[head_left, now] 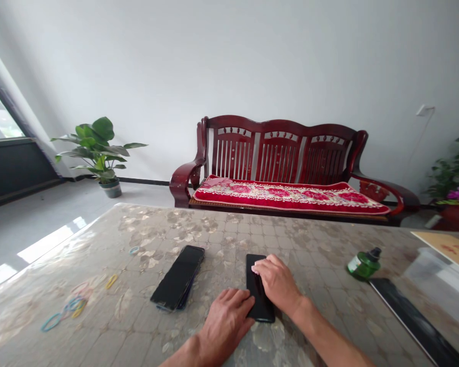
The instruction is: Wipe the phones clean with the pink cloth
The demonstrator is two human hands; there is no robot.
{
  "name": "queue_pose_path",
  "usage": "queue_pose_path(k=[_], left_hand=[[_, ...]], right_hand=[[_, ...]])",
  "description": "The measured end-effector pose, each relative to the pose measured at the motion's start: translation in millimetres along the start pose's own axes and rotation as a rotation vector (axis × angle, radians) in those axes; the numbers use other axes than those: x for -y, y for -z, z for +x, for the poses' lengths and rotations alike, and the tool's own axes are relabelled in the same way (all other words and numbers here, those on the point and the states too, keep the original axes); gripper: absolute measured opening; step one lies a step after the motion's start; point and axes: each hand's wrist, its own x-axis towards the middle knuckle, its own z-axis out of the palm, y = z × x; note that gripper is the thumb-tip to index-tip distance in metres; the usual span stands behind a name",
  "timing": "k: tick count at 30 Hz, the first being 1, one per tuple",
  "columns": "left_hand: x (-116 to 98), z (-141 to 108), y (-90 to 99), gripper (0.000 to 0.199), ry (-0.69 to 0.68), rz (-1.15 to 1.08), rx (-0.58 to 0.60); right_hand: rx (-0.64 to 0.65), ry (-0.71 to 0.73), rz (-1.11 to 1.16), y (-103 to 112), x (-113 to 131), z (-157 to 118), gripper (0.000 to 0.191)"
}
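Observation:
A black smartphone [260, 309] lies flat on the table, screen up, in front of me. My left hand [227, 317] rests at its lower left edge, with the fingertips and thumb gripping that side. Over the upper right part of the screen is my right hand [278, 279], its fingers curled together. A small pale bit shows at its fingertips against the glass; what it is I cannot make out. To the left, another dark smartphone [179, 278] lies at a slant on top of a bluish flat thing, mostly hidden beneath it.
Coloured hair ties [75, 306] lie on the patterned tablecloth [137, 326] at left. A green bottle [363, 265] with a black cap stands at right, near a long dark strip [413, 318] and a clear plastic box [439, 285]. Beyond the table is a wooden bench [279, 148].

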Motion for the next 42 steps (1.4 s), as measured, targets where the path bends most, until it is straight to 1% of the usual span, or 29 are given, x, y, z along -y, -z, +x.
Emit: queue_pose_path(k=[2,4,7,9,11,13,18,20,22,27,29,31,37,39,42], left_hand=[[0.0,0.1,-1.0,0.031,-0.001,-0.001,-0.002],[0.7,0.2,-3.0,0.032,-0.01,0.002,-0.013],[2.5,-0.2,-6.3,0.033,-0.026,0.015,-0.044],[3.3,-0.7,-7.5,0.035,-0.033,0.02,-0.055],[3.5,-1.1,-7.7,0.038,-0.036,0.022,-0.058],[3.4,-1.3,-7.3,0.039,-0.036,0.02,-0.057],[4.5,-0.7,-8.0,0.038,-0.035,0.005,-0.06],[5.5,-0.8,-9.2,0.038,-0.037,-0.003,-0.067],[6.2,-1.2,-10.2,0.039,-0.038,-0.005,-0.076],[5.9,-2.4,-11.1,0.041,-0.041,0.003,-0.081],[5.6,-2.3,-10.9,0.041,-0.043,0.007,-0.083],[5.5,-1.9,-10.6,0.04,-0.043,0.011,-0.088],[4.6,-0.2,-9.1,0.039,-0.04,0.014,-0.092],[4.3,0.1,-8.6,0.038,-0.038,0.015,-0.091],[4.3,0.3,-8.8,0.038,-0.039,0.016,-0.094]], right_hand=[[0.003,0.016,-0.004,3.4,2.0,-9.1,0.031],[0.007,0.008,-0.02,4.8,-0.3,-9.8,0.029],[0.014,-0.056,-0.05,2.8,-9.6,3.6,0.025],[0.013,-0.108,-0.052,0.5,-15.4,14.2,0.026],[0.009,-0.133,-0.042,-0.7,-17.5,18.6,0.027],[0.0,-0.126,-0.023,-0.2,-15.3,13.5,0.029],[-0.025,-0.055,0.035,5.4,-4.0,-19.4,0.031],[-0.02,-0.042,0.033,6.8,-4.4,-23.8,0.03],[-0.011,-0.051,0.012,6.6,-8.8,-17.9,0.029],[0.0,-0.122,-0.032,0.9,-23.1,12.8,0.027],[-0.012,-0.132,-0.031,-0.7,-24.0,15.7,0.027],[-0.029,-0.133,-0.022,-1.0,-21.0,9.4,0.027],[-0.041,-0.08,0.048,4.2,-5.4,-26.1,0.028],[-0.034,-0.072,0.054,5.4,-5.2,-27.0,0.028],[-0.031,-0.092,0.035,5.3,-10.7,-14.2,0.029]])
